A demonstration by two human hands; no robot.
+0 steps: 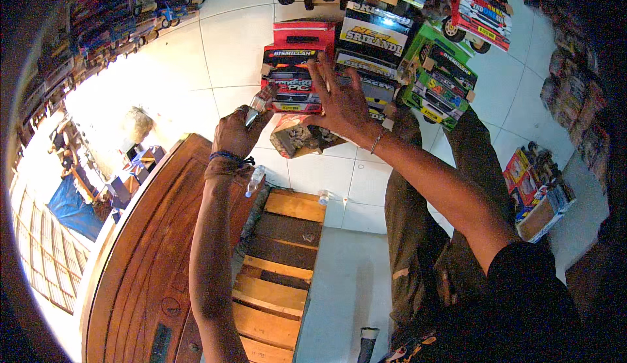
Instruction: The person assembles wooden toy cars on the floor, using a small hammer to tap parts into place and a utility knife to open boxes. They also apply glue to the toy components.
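A cardboard box (539, 196) at four o'clock on the white tiled floor (228, 43) holds colourful printed pieces, packed upright. Toy trucks crowd the floor at twelve o'clock; the red toy truck (294, 69) sits just past both hands. The left hand (236, 133) has its grip closed around a small clear tube (259, 102), whose tip points at one o'clock toward the truck. The right hand (343, 102) is spread wide, fingers splayed, palm over a brown mottled piece (297, 138) at its seven o'clock; contact cannot be told. A wooden pallet (277, 265) lies at six o'clock.
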